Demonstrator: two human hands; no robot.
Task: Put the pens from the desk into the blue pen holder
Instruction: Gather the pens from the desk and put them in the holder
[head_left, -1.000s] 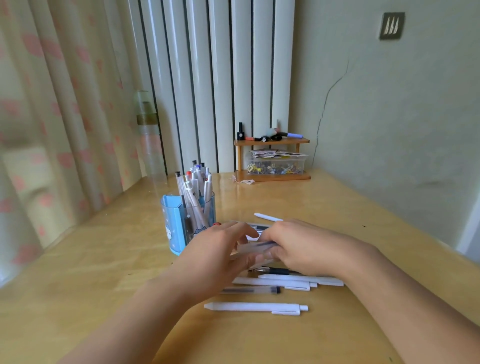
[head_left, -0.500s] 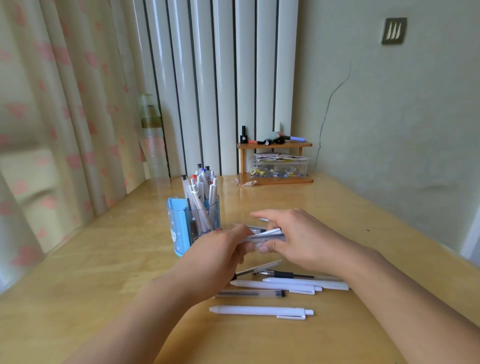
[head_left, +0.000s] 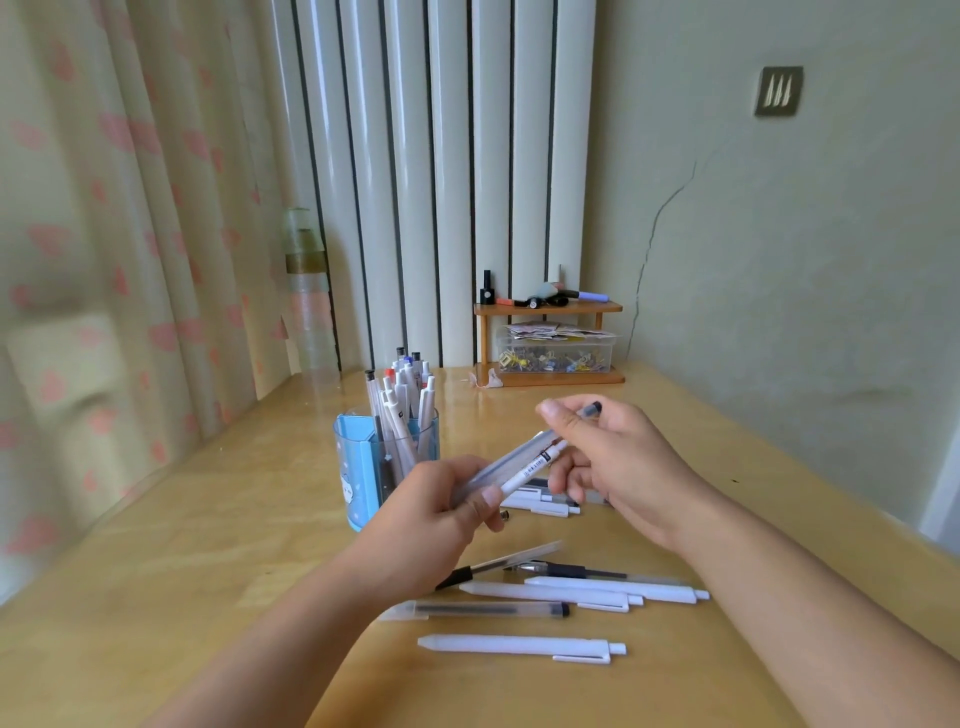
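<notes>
Both hands are holding a small bundle of pens (head_left: 519, 464) above the bench (head_left: 208, 545), left hand (head_left: 431, 519) and right hand (head_left: 613, 462) fingers pinching its ends, just right of the blue pen holder (head_left: 358, 467).

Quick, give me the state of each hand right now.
Left hand: closed on the bundle of pens, at its lower end.
Right hand: closed on the same bundle's upper end, above the desk.
</notes>
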